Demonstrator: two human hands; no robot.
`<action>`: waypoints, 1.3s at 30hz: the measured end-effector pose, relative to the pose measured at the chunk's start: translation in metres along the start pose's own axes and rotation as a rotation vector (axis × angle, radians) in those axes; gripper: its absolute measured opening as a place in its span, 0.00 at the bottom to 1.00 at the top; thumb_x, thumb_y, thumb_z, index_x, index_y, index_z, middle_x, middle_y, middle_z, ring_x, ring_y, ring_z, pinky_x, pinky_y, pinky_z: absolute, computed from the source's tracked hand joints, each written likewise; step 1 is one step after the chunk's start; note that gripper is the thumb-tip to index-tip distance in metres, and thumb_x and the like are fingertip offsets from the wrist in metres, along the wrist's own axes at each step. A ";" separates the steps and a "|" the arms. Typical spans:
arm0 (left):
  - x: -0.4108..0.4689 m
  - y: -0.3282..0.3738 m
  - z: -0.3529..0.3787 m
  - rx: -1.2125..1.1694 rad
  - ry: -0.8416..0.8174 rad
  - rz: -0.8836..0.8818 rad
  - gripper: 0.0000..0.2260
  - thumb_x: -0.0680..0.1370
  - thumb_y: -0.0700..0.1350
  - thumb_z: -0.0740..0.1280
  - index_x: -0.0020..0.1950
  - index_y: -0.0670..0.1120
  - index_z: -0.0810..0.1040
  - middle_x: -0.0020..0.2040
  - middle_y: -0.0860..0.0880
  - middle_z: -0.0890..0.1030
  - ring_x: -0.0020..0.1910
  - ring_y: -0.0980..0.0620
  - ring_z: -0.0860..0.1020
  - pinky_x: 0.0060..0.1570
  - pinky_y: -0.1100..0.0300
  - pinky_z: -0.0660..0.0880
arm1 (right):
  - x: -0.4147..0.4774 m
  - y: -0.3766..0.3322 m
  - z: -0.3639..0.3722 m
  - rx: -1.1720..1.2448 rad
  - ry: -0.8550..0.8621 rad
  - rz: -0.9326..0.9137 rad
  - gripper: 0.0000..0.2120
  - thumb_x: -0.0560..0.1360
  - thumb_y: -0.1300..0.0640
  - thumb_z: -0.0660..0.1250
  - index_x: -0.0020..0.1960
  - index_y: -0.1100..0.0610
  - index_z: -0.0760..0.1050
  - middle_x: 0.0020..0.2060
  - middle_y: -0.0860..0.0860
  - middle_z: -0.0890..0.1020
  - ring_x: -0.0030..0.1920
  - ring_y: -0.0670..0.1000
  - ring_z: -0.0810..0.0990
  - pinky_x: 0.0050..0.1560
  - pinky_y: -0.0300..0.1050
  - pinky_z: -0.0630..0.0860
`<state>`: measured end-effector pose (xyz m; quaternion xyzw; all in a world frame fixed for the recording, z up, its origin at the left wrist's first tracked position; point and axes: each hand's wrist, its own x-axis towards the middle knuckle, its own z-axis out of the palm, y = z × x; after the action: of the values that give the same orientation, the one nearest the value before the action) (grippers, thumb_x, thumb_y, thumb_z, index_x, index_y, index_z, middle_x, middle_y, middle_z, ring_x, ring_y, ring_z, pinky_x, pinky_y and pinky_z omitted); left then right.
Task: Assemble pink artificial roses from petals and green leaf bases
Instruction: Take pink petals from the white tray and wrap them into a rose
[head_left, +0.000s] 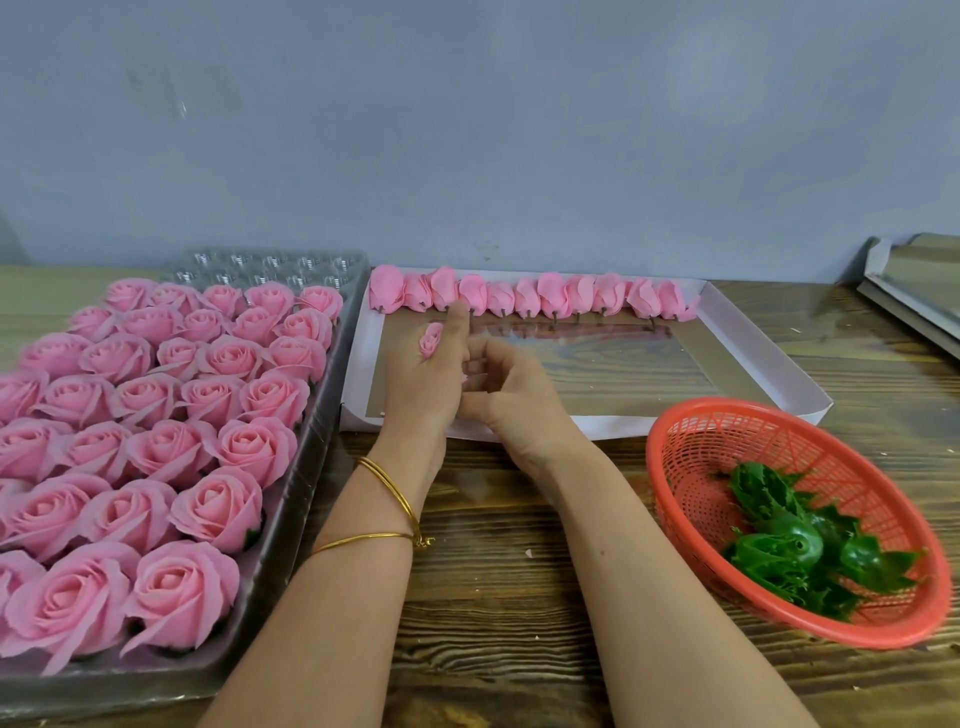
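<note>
A wooden bench (498, 597) meets a grey-blue wall. On its left, a tray (291, 499) holds over thirty finished roses (171, 452). On its right, a red basket (691, 457) holds several tangled green leaf bases (789, 551). Between them, a white box (779, 374) carries about twelve petal bundles (553, 296) along its far edge. Above it, the left hand (421, 379) holds a small rose bud (430, 340), one finger straight. The right hand (519, 400) curls its fingers (480, 382) on a pink scrap (464, 378) between both hands.

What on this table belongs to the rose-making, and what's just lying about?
Job: petal buds in white tray; leaf bases in red basket; finished roses; small pink piece between left hand and right hand.
Lying about: stacked boards, far right.
</note>
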<state>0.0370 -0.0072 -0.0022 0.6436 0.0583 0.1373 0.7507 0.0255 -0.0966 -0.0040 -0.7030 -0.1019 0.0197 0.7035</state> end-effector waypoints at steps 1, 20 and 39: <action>0.000 0.000 0.000 -0.015 -0.010 -0.024 0.19 0.76 0.61 0.67 0.29 0.52 0.77 0.28 0.55 0.77 0.34 0.54 0.78 0.41 0.54 0.78 | 0.000 0.000 0.000 -0.001 0.007 -0.004 0.18 0.66 0.77 0.70 0.54 0.67 0.75 0.44 0.57 0.79 0.45 0.53 0.78 0.49 0.44 0.78; -0.003 0.011 -0.005 -0.101 -0.099 -0.043 0.21 0.74 0.56 0.71 0.41 0.37 0.77 0.37 0.42 0.74 0.41 0.47 0.76 0.55 0.39 0.76 | -0.005 -0.005 -0.005 0.098 -0.158 0.011 0.14 0.74 0.74 0.64 0.44 0.56 0.80 0.41 0.44 0.81 0.56 0.50 0.72 0.70 0.54 0.67; -0.002 0.010 -0.004 -0.097 -0.096 -0.082 0.19 0.69 0.64 0.69 0.37 0.47 0.81 0.35 0.47 0.82 0.42 0.45 0.83 0.49 0.44 0.81 | -0.004 -0.006 -0.002 0.061 -0.031 0.005 0.11 0.70 0.74 0.71 0.51 0.67 0.76 0.46 0.57 0.79 0.41 0.49 0.77 0.55 0.48 0.76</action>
<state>0.0327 -0.0030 0.0064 0.6094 0.0415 0.0781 0.7879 0.0210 -0.0996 0.0016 -0.6809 -0.1104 0.0353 0.7231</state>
